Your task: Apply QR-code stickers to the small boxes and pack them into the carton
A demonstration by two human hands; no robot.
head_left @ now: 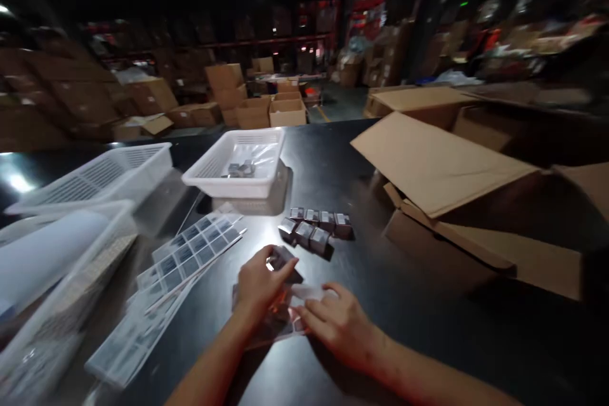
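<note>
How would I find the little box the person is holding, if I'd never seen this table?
Start at the white basket in the middle of the black table and come toward the camera, past the cluster of small dark boxes. Just nearer, the left hand grips the little box above clear plastic bags. It alone is lifted in fingers; the others sit on the table.

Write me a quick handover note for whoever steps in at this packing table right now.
Left hand: grips one small boxed item just above the table.
Right hand: pinches a clear plastic bag lying on the black table.
Seven more small boxes sit loose in two rows just beyond the hands.
White basket behind them holds a few bagged pieces.
Label sheets lie to the left, beside empty-looking baskets.
Done: a few pieces in the basket. Left: the held box and the seven loose ones.
</note>
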